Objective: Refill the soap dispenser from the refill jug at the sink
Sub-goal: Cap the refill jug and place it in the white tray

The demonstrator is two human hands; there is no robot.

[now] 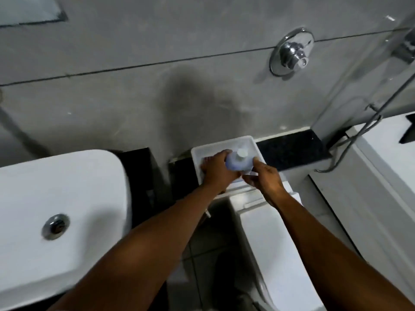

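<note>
A pale purple bottle (pixel 238 163) with a white cap stands in a white plastic tray (pixel 221 145) on top of the toilet tank. My left hand (pixel 216 169) wraps the bottle's left side. My right hand (pixel 263 177) holds its right side, fingers curled against it. I cannot tell whether this bottle is the refill jug or the dispenser. The frame is slightly blurred.
A white sink basin (pixel 67 194) with a metal drain (pixel 55 226) sits at the left. The white toilet (pixel 276 243) lies below the tray. A chrome flush valve (pixel 292 52) is on the grey wall. A shower hose (pixel 359 131) and glass panel stand at the right.
</note>
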